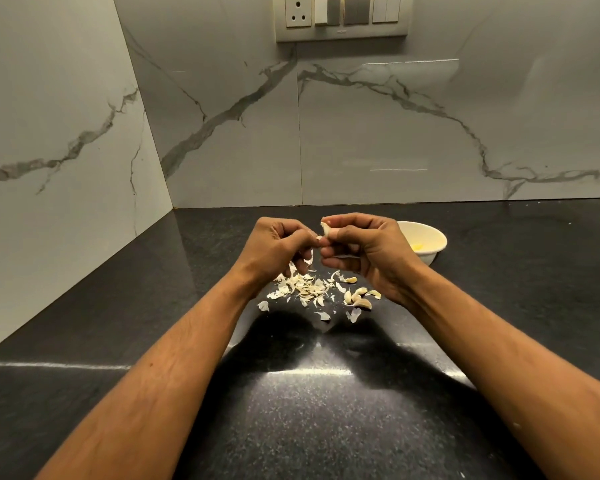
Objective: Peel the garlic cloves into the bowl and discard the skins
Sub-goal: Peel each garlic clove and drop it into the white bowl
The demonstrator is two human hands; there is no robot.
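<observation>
Black speckled bench (118, 306) fills the lower frame. At centre, the right hand (368, 251) pinches a garlic clove (325, 230); the left hand (278, 247), fingers curled, picks at its tip. Loose skins (305, 289) and unpeeled cloves (359, 297) lie just below, a white bowl (426, 237) right of centre.

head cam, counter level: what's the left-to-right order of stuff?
left hand → garlic clove pinched between both hands → right hand → white bowl. Below them: pile of skins → unpeeled cloves.
</observation>
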